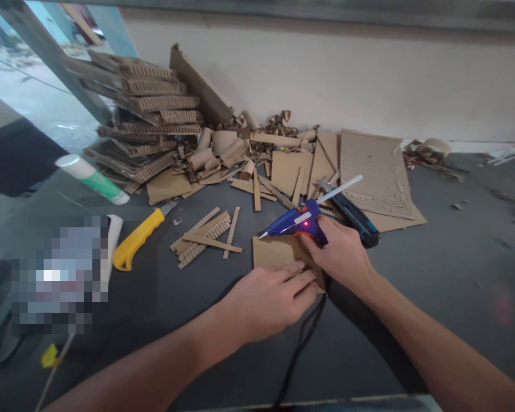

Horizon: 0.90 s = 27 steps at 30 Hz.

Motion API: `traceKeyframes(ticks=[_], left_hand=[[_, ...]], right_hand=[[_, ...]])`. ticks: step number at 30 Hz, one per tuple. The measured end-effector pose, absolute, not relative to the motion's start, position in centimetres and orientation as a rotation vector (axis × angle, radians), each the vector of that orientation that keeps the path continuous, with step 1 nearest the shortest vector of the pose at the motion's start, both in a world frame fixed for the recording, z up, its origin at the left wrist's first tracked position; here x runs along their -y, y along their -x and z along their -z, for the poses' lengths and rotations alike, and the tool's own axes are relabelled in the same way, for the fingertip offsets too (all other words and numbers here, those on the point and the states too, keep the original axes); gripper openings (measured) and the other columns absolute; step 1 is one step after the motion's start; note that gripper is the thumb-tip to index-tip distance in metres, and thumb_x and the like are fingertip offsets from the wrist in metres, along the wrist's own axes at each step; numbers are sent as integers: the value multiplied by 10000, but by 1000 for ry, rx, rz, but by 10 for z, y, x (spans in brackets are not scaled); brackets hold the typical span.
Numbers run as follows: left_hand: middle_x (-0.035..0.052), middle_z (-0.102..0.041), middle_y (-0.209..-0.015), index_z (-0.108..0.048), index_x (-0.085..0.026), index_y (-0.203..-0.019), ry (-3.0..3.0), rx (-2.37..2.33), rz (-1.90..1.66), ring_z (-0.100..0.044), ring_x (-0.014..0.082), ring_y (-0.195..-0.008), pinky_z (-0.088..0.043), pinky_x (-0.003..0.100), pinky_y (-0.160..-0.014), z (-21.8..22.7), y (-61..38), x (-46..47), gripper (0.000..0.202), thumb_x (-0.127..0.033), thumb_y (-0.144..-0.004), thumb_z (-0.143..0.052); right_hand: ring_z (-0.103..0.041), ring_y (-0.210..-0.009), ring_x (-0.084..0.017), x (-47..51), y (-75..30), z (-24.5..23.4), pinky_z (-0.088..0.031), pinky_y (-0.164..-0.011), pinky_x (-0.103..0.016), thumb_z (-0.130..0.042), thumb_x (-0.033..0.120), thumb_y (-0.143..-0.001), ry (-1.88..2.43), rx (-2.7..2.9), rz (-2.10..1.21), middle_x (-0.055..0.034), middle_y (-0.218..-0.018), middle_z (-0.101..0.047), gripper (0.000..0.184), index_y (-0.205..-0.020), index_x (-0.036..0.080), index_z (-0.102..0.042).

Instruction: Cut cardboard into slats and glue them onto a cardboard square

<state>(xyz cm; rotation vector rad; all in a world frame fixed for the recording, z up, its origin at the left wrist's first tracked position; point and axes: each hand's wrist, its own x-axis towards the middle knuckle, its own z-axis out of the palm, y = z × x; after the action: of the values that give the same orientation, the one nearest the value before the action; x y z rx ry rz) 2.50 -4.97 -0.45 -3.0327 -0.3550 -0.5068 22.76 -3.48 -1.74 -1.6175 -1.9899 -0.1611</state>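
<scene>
My right hand (341,254) grips a blue hot glue gun (298,222), its nozzle pointing left and a white glue stick jutting from its back. Its black cord (300,343) runs toward me between my arms. My left hand (268,300) lies flat with fingers stretched out, pressing on a small square cardboard piece (274,252) on the grey floor. The glue gun's tip hovers just above that piece's far left corner.
Cut cardboard strips (206,234) lie left of the piece. A yellow-handled knife (139,237), a white and green tube (92,178) and a dark blue cutter (354,216) lie around. Stacked corrugated cardboard (146,114) and scraps line the wall; a ridged sheet (377,171) lies right.
</scene>
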Motion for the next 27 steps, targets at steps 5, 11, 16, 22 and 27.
traceKeyframes(ticks=[5,11,16,22,27], left_hand=[[78,-699,-1254,-657,-116,-1201,3028,374,512,-647,227,-1174,-610,321,-819,5,-25,50,311,-141,-964,-457],[67,-682,-1291,-654,-110,-1200,3038,371,496,-632,226,-1198,-610,319,-824,5,-24,50,314,-138,-941,-479],[60,-686,-1284,-658,-124,-1193,3042,389,499,-636,220,-1189,-615,309,-798,6,-24,50,306,-146,-934,-497],[42,-692,-1272,-656,-129,-1192,3052,378,493,-630,226,-1198,-624,317,-777,5,-24,49,303,-152,-923,-520],[50,-684,-1288,-651,-121,-1196,3050,377,495,-636,225,-1190,-621,316,-781,5,-24,49,307,-153,-921,-519]], right_hand=[[-646,-637,-220,36,-230,15,-411,-544,-281,-542,292,-897,1624,2046,163,-49,-679,-647,112,-832,202,-547],[-653,-642,-231,37,-231,15,-403,-541,-288,-575,355,-873,1720,2010,226,-73,-716,-660,176,-838,183,-570],[-667,-671,-233,40,-234,13,-395,-532,-284,-556,319,-899,1697,2034,273,-77,-751,-669,161,-914,165,-602],[-668,-675,-245,42,-235,12,-384,-516,-289,-569,315,-896,1747,2049,324,-79,-784,-683,172,-966,163,-607],[-655,-658,-248,43,-236,11,-352,-498,-294,-555,300,-901,1776,2056,342,-81,-786,-686,180,-993,155,-610]])
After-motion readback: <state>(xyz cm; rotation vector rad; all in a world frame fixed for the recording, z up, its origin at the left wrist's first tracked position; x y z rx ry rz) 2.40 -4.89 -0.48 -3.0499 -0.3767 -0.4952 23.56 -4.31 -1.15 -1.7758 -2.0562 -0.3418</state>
